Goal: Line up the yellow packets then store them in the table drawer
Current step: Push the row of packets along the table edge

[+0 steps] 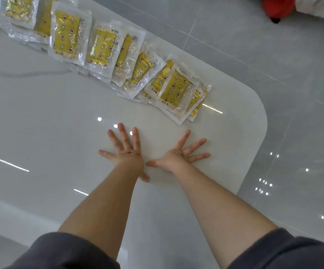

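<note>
Several yellow packets [103, 47] in clear wrappers lie in a loose, overlapping row along the far edge of the white table [40, 123], running from the top left towards the rounded corner. The nearest pile [174, 90] sits by that corner. My left hand [125, 150] and my right hand [178, 154] are held over the table, palms up, fingers spread and straight, a short way in front of the packets. Neither hand touches a packet. No drawer shows in this view.
The glossy table ends at a rounded corner [258, 113] on the right, with grey tiled floor [273, 55] beyond. A red object [277, 8] lies on the floor at the top right. Dark sleeves cover both upper arms.
</note>
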